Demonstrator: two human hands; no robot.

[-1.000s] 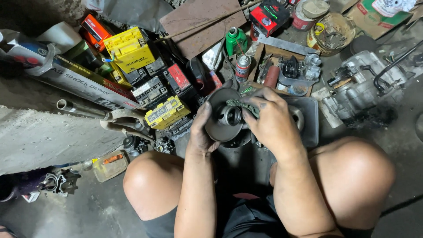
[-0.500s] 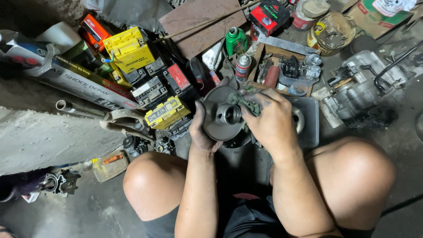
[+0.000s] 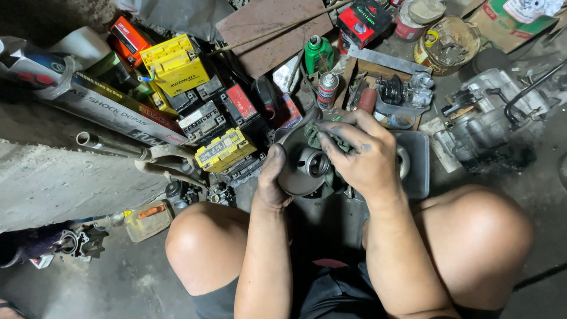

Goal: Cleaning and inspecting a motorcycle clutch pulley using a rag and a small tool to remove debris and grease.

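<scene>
I note my left hand (image 3: pixel 273 180) clasping the disc (image 3: pixel 298 168) rim, hub facing up, right hand (image 3: pixel 360 156) pinching a rag (image 3: pixel 322 139) onto it.

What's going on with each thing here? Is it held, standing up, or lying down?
Round grey metal disc part: held up by left hand.
Dirty green rag: pressed on the disc by right hand.
Green plastic bottle: upright, capped.
Red-capped spray can: upright.
Yellow box-shaped battery: lying on the pile.
</scene>
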